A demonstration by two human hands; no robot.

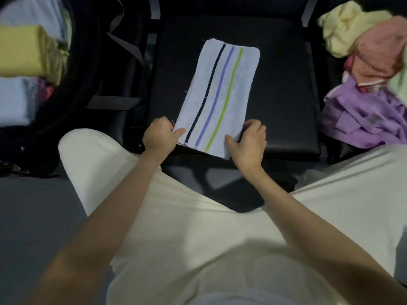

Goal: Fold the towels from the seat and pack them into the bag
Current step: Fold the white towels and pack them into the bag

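Both forearms outstretched, left hand (159, 135) and right hand (247, 140) pinching striped towel's (217, 96) near corners.

We see a dim scene — the black seat (275, 84) swallows most detail, while the pale trousers (198, 227) look softly bright. The folded towels in the bag (24, 51) at left are blurred, and the wide lens bends the edges — no glare anywhere.

Row of black padded vinyl seats (275, 89) with grey metal frame bars (155, 7) between the cushions. Smooth grey floor (33, 216) below, dimly lit, with one brighter light patch (222, 179) under the seat edge.
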